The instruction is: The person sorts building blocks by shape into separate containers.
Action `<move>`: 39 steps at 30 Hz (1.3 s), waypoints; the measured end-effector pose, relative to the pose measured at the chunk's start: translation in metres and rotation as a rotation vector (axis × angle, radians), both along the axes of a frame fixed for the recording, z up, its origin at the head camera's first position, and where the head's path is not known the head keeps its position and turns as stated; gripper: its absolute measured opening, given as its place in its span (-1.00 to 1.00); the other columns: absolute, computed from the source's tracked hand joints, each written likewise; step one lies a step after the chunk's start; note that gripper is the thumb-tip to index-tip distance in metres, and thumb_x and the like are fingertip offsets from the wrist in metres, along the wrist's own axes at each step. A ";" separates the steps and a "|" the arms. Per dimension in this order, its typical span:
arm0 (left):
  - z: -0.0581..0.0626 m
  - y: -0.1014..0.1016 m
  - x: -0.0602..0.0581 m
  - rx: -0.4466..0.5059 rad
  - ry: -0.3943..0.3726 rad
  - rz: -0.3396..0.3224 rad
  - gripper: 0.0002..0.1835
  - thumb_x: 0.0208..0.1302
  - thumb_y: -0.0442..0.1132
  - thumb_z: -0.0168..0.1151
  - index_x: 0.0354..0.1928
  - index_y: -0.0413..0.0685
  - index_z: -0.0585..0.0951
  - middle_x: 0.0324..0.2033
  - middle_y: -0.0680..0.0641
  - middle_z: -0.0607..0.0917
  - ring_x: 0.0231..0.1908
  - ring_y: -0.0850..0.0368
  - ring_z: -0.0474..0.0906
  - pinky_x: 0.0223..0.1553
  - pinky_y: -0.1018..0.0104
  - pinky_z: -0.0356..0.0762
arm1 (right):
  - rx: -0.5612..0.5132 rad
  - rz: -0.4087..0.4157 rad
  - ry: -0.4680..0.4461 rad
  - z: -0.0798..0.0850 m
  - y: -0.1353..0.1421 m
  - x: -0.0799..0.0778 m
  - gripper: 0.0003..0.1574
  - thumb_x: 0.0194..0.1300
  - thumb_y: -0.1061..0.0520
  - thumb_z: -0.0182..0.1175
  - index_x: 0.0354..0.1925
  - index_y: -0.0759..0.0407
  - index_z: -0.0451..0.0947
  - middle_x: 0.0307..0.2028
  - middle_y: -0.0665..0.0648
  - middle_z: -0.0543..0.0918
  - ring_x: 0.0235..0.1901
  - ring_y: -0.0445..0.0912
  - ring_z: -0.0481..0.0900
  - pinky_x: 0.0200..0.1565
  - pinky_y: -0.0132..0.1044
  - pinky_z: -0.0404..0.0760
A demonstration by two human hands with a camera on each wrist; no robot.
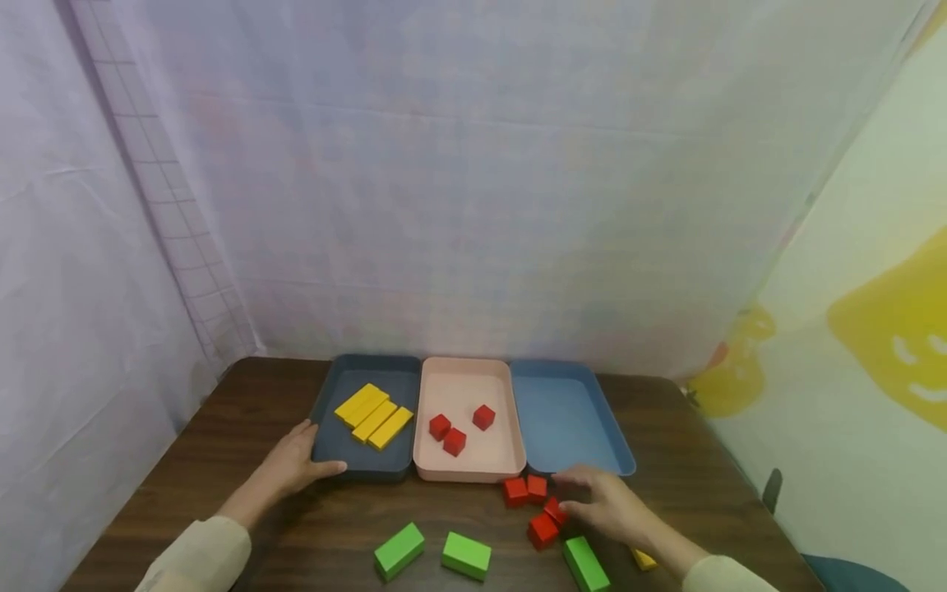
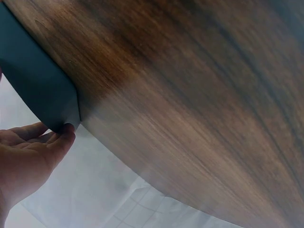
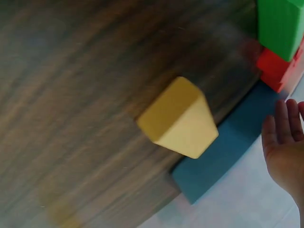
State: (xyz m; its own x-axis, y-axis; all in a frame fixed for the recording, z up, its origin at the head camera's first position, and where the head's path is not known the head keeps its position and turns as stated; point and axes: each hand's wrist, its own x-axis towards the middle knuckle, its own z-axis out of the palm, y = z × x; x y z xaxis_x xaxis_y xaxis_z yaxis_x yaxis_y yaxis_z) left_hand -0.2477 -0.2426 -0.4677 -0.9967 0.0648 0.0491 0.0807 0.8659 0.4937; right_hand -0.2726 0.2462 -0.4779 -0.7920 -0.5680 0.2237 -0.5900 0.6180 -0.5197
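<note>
My left hand [image 1: 296, 462] rests at the near left corner of the dark blue tray [image 1: 320, 448], thumb along the front wall and fingers by the side wall. In the left wrist view its fingertips touch that tray's corner. Several yellow blocks [image 1: 370, 415] lie in this tray. My right hand [image 1: 610, 503] reaches over the table with fingers extended, its thumb beside a red cube [image 1: 555, 510]. More red cubes [image 1: 515, 492] sit close by, in front of the trays. The pink tray [image 1: 473, 378] holds three red cubes [image 1: 484, 417].
A lighter blue tray [image 1: 565, 419] stands at the right of the row. Three green blocks [image 1: 466, 556] lie near the table's front. One yellow block [image 3: 183, 118] is partly hidden under my right forearm in the head view. White cloth [image 1: 473, 205] hangs behind the table.
</note>
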 end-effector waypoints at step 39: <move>-0.002 0.000 -0.002 -0.018 0.004 0.006 0.00 0.01 0.19 0.26 0.17 -0.61 0.19 0.18 -0.57 0.13 0.17 -0.45 0.09 0.14 -0.21 0.07 | 0.157 -0.001 0.075 -0.015 0.004 -0.003 -0.54 0.00 0.01 0.33 -0.10 0.14 0.59 -0.27 -0.09 0.63 -0.25 -0.20 0.54 -0.18 -0.20 0.52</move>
State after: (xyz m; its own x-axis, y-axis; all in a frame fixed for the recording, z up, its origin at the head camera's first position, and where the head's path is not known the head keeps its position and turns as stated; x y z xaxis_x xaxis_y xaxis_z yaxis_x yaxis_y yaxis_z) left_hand -0.2495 -0.2427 -0.4698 -0.9969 0.0595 0.0517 0.0770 0.8752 0.4776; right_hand -0.2757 0.2500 -0.4925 -0.7771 -0.5997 0.1911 -0.6228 0.6887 -0.3712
